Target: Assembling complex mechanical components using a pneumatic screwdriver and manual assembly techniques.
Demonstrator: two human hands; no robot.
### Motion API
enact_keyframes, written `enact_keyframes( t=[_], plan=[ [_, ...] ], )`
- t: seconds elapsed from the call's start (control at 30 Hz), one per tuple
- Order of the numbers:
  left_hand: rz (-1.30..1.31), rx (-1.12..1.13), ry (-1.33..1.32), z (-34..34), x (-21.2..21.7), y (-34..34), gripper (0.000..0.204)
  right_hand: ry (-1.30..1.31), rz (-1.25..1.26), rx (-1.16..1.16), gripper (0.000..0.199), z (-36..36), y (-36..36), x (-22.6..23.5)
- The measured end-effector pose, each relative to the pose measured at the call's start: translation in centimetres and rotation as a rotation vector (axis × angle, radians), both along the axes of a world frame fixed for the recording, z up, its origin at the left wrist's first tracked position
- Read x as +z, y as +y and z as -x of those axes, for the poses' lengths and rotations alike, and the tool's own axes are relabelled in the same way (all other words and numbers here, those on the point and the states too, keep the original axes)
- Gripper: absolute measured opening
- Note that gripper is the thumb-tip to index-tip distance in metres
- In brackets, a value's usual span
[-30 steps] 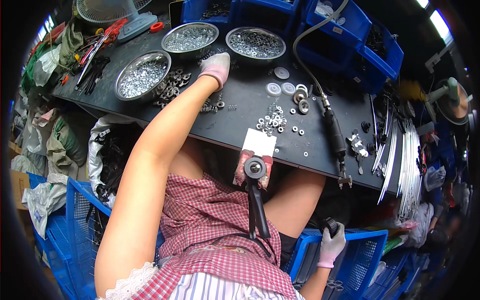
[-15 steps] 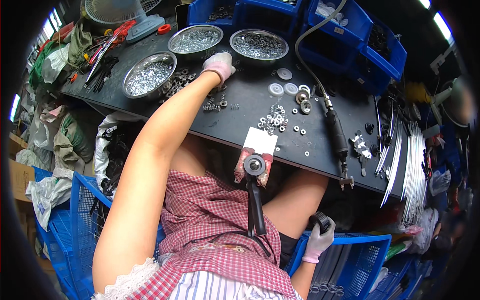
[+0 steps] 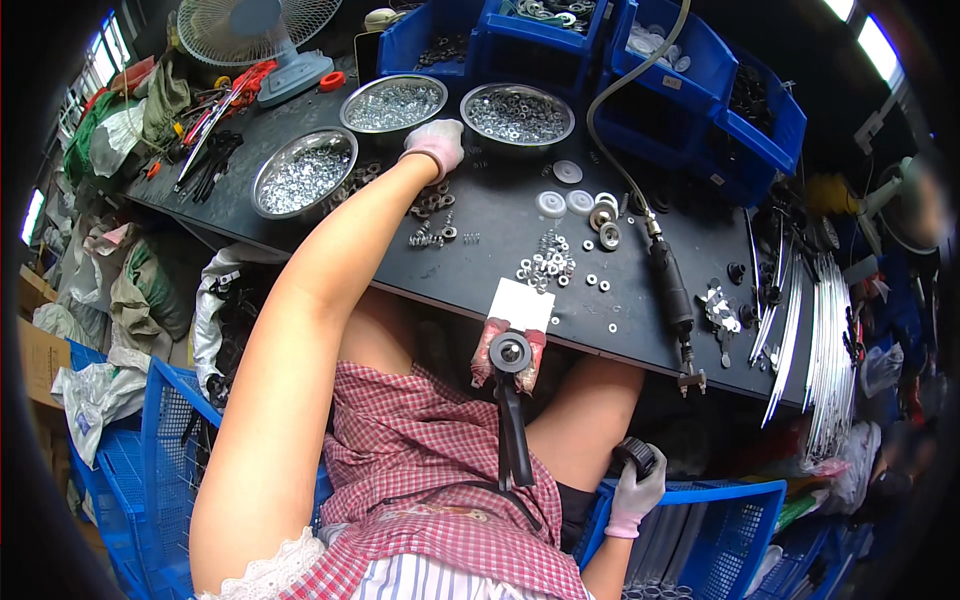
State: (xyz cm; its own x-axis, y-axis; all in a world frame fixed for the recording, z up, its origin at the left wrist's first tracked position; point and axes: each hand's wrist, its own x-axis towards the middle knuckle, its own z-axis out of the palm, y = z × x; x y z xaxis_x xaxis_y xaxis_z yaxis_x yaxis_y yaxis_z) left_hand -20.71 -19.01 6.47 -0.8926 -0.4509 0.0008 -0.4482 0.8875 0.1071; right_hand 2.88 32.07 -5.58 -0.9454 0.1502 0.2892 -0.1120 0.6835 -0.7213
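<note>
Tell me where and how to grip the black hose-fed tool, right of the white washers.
Probably around the middle of its thick black barrel, from above and the left. The barrel is long and rounded, with the hose leading to its far end and a metal fitting at its near end. Small discs lie close on its right, so the left looks easier.

Dark worktop (image 3: 505,210), pretty cluttered tbh. Just past the left hand (image 3: 435,143) sit two steel bowls (image 3: 520,146) of small metal bits, with a third bowl (image 3: 292,214) off to its left. Springs (image 3: 425,237) are scattered on the near side of that hand. To its right: white discs (image 3: 550,204), then loose little rings (image 3: 546,268) nearer the edge. Way right, thin silver strips (image 3: 786,340).
</note>
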Motion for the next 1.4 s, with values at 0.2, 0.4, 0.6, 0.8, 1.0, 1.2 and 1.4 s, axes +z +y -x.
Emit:
enact_keyframes(
  t=[0.2, 0.4, 0.6, 0.8, 1.0, 1.2, 1.4],
  plan=[
    [0.124, -0.037, 0.045, 0.1, 0.3, -0.6, 0.037, -0.054, -0.023, 0.018, 0.03, 0.2, 0.2, -0.1],
    [0.098, -0.024, 0.217, -0.2, -1.0, -1.2, 0.037, -0.058, -0.038, 0.012, 0.032, 0.1, 0.2, 0.2],
    [-0.045, -0.011, 0.457, -2.7, -1.1, -2.5, 0.022, 0.023, 0.086, -0.015, 0.03, -0.4, 0.9, -0.7],
    [-1.803, -0.342, 0.672, -13.5, 0.8, 4.8, 0.006, -0.134, 0.991, 0.276, 0.016, -1.9, -4.6, 4.0],
    [-1.819, -0.219, 0.838, -20.9, -5.1, 15.8, 0.021, -0.676, 1.152, 0.839, 0.029, -2.5, -13.1, 4.4],
    [-1.598, -0.191, 0.714, -22.8, -5.8, 19.2, 0.03, -0.597, 0.926, 0.923, 0.018, -2.3, -15.1, 5.8],
    [-1.49, -0.185, 0.722, -23.5, -6.5, 19.5, 0.025, -0.149, 0.993, 0.72, 0.004, 0.3, -14.8, 6.2]
  ],
)
